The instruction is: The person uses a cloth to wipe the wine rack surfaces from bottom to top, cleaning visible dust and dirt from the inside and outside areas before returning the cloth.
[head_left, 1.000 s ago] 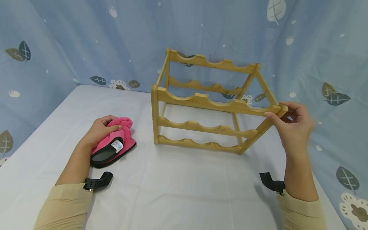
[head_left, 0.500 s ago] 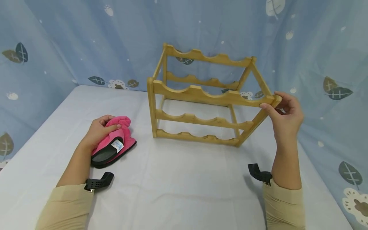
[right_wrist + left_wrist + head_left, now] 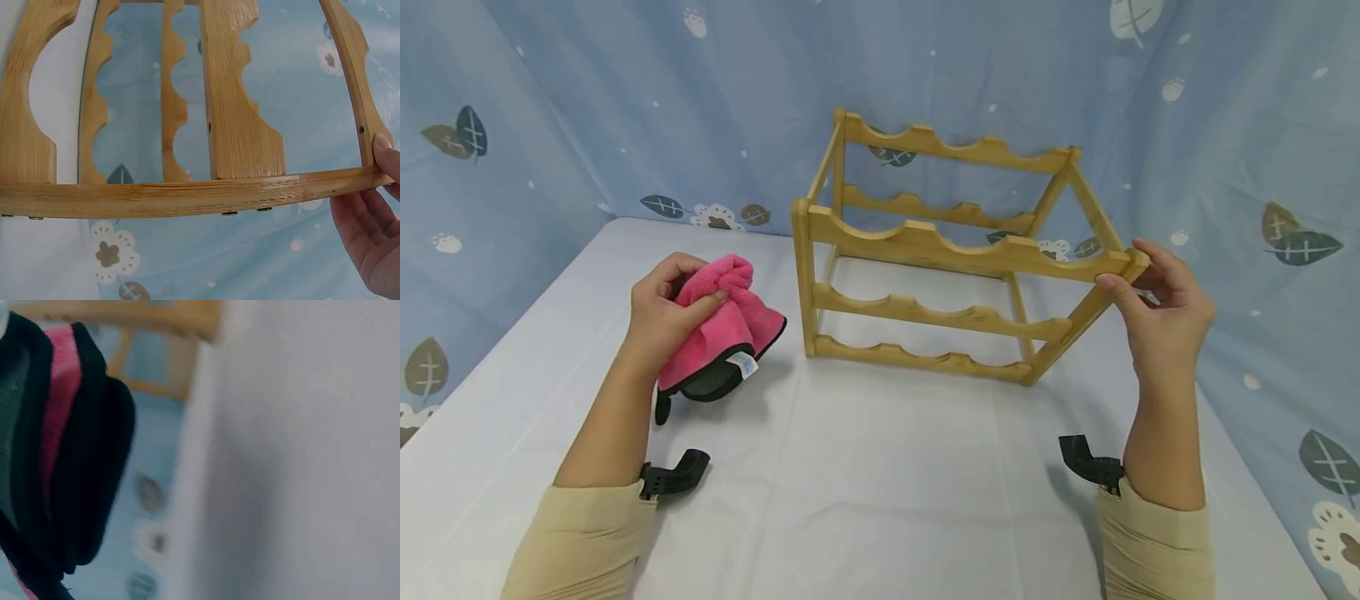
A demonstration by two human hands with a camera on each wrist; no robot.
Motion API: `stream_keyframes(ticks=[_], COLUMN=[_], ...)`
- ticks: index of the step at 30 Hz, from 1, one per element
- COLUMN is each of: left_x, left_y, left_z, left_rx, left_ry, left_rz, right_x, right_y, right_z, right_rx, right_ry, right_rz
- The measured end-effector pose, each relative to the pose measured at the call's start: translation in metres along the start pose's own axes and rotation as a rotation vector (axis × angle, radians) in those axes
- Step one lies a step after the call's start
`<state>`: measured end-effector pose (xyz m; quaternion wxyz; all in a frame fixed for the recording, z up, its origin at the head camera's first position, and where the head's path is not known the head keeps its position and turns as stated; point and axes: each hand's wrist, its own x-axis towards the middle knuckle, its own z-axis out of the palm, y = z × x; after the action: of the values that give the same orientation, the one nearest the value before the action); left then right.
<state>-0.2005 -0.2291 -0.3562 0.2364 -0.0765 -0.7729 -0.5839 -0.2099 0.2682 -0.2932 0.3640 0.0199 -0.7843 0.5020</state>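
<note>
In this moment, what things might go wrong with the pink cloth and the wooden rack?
The left hand grips the cloth near its top, so the loose lower part might swing or slip free.
The right hand holds the rack at one upper corner only; a hard push could slide or tip it.
The cloth's free edge, near the rack's left post, might catch there.

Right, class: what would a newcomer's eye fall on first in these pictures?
Probably the bright pink, black-trimmed fabric bundle in the left hand, at the left of the head view. Next comes the scalloped wooden rack to its right, held at its upper front right corner by the right hand.
</note>
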Motion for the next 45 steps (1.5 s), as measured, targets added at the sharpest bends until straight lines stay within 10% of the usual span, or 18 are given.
stream_keyframes(ticks=[7, 20, 32, 45], left_x=[-0.005, 0.021, 0.024, 0.008], left_y=[0.05, 0.087, 0.076, 0.046], left_z=[0.017, 0.048, 0.055, 0.05], left_rx=[-0.255, -0.135, -0.052, -0.008], left_ry=[0.055, 0.024, -0.028, -0.17], left_rz=[0.381, 0.593, 0.468, 0.014], right_x=[-0.003, -0.005, -0.002, 0.002], right_y=[0.0, 0.001, 0.002, 0.003], right_z=[-0.001, 0.006, 0.003, 0.0], right_rx=[-0.023, 0.012, 0.048, 0.051], right_ry=[0.005, -0.003, -0.006, -0.012], right_rz=[-0.006, -0.015, -0.017, -0.023])
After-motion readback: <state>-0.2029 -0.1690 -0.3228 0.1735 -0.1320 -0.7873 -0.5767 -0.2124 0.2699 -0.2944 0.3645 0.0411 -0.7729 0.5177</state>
